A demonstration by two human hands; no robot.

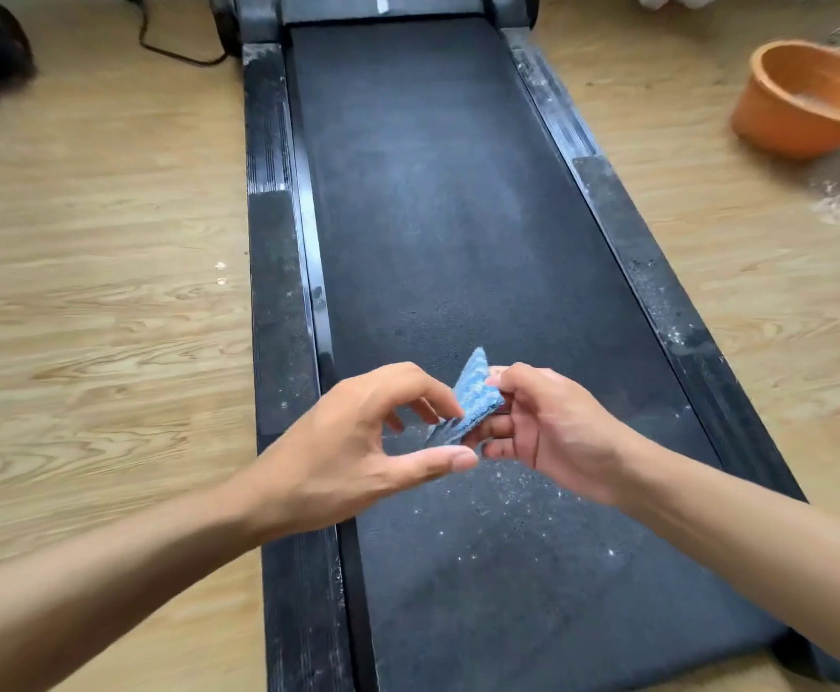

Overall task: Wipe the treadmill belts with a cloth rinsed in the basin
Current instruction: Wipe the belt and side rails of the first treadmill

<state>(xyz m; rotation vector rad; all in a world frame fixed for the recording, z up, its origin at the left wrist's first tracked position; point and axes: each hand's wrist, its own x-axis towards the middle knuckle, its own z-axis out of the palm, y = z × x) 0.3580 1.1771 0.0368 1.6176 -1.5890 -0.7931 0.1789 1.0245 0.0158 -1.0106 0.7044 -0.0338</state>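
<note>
- Cloth [475, 392]: blue, ribbed, soft weave, folded into a small wedge. It is held above the near half of the belt, between the 2 hands.
- Its pointed tip aims up and away from the person. Its long axis runs roughly along the belt, leaning from lower left to upper right.
- Right hand [552, 432]: thumb on top and curled fingers beneath pinch the wedge's right edge.
- Left hand [358, 442]: fingers curved and spread, with the index tip at the cloth's left edge and the thumb stretched out below, apart from the index. I cannot tell whether it grips.
- Belt [447, 192]: long, matte black and grainy, with white specks near the hands.
- Side rails [278, 302]: dark strips, dusty and speckled white.
- Basin [802, 99]: round orange plastic, on the wood-grain floor [98, 292] well to the right of the belt.
</note>
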